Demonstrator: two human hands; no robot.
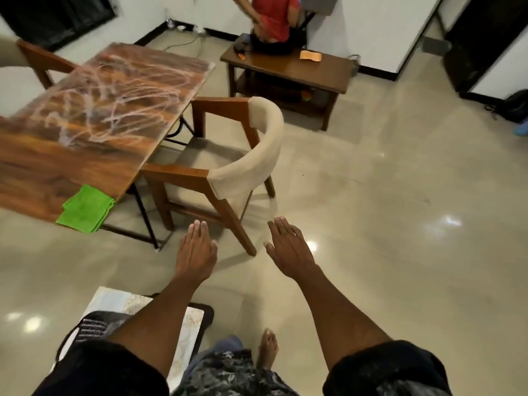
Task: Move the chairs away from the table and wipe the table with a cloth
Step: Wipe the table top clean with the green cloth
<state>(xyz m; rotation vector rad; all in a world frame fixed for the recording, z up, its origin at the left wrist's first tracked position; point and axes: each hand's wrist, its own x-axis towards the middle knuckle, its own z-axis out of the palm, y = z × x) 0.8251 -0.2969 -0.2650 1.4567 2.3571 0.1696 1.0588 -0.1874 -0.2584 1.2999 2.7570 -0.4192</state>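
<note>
While both my left hand (197, 250) and right hand (288, 247) reach, fingers (278, 224) straight and empty, the cream-backed wooden armchair (228, 164) sits tucked against the streaked wooden worktop (85, 115).

The left hand (197, 250) and right hand (288, 247) reached forward over the tiled floor (400, 224), palms down, fingers (281, 225) straight, holding nothing, short of the wooden armchair (228, 164). That chair, with its cream padded back, stood tucked at the long side of the wooden desk (57, 155), whose top was streaked with whitish smears. A folded green cloth (85, 208) lay on the desk's near corner, overhanging the edge. A second chair (43, 60) stood at the far side. Beyond, a person in red sat on a low wooden bench (288, 70).
</note>
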